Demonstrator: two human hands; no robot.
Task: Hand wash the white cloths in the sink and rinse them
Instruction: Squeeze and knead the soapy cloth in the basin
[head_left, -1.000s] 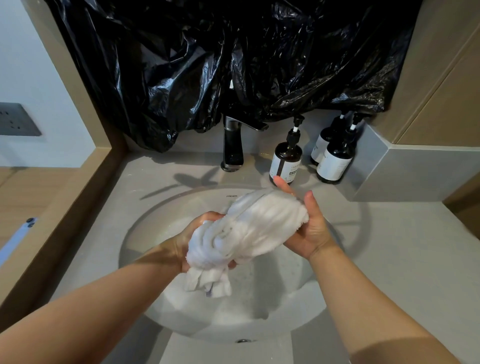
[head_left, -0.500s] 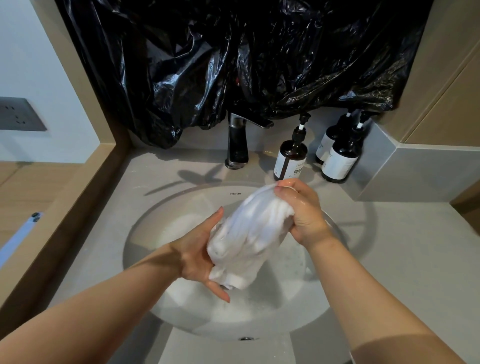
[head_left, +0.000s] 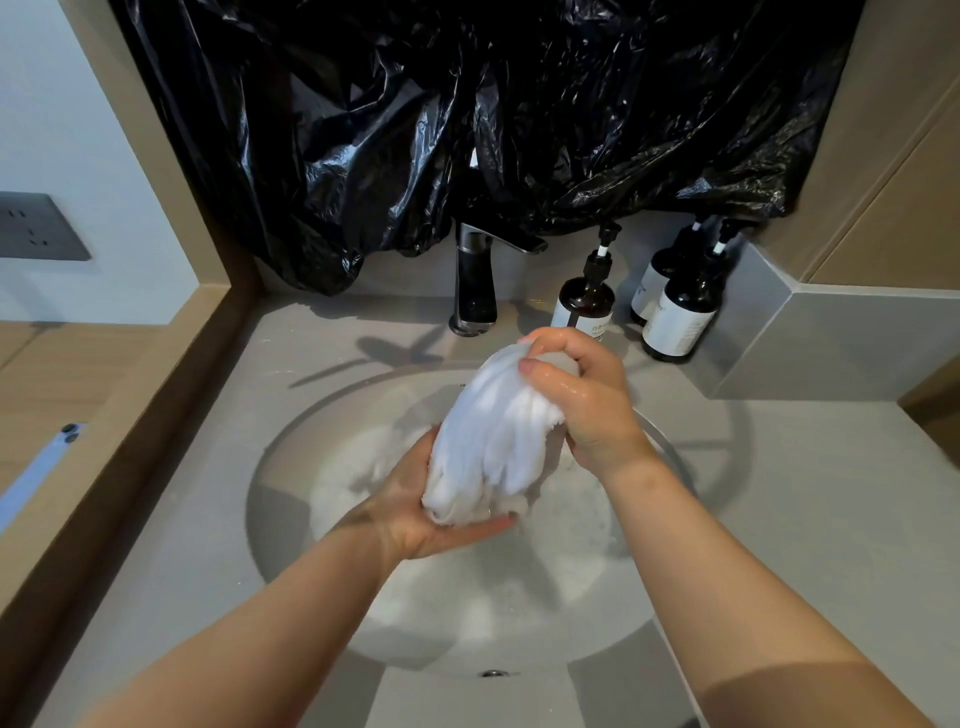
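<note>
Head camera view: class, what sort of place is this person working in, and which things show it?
Most likely a bathroom, perhaps a hotel's: a round sink sunk in a grey counter, a faucet behind it, and three dark pump bottles by the wall.

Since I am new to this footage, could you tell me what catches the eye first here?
A bunched white cloth is held over the sudsy sink, centre frame: the right hand grips its top end, the left hand cradles its bottom. Behind, crumpled black plastic covers the wall above the faucet and three dark pump bottles.
</note>
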